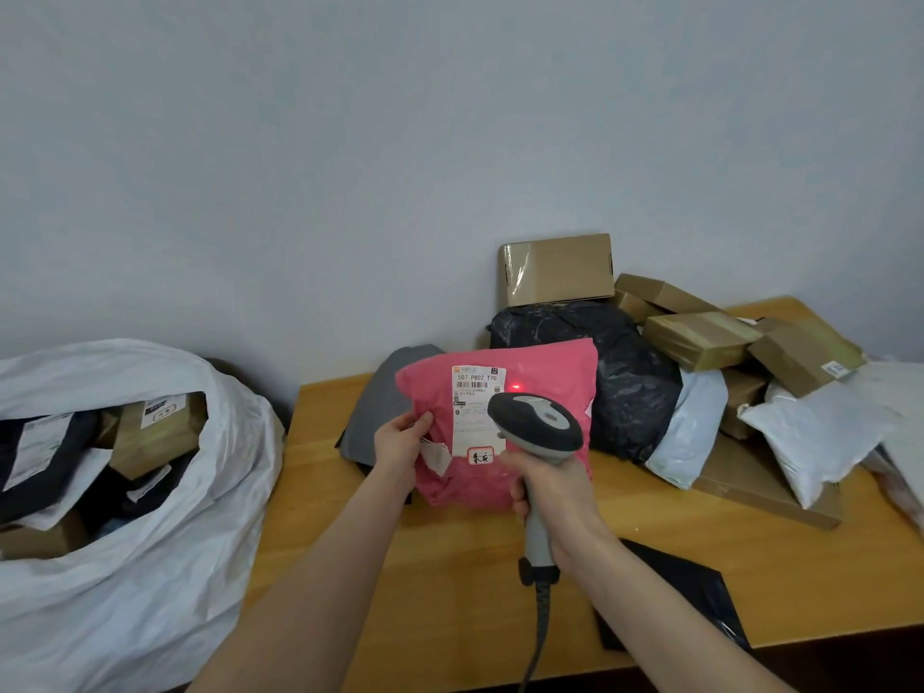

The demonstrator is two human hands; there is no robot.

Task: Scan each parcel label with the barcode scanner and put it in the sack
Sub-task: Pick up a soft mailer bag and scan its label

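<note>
Bare table (450, 582) runs from the pink parcel (540, 372) toward the sack (150, 567) at left; piled boxes (700, 337) block the right.

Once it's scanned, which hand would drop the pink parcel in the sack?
Likely the left hand: it grips the parcel, nearer the sack; the right hand holds the scanner.

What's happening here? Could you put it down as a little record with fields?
left hand: grips the pink parcel by its left edge
right hand: grips the barcode scanner by its handle
red dot: on the pink wrap, just right of the label
sack: white, open, left of the table, parcels inside
pile: boxes and bags at the table's back right
</note>
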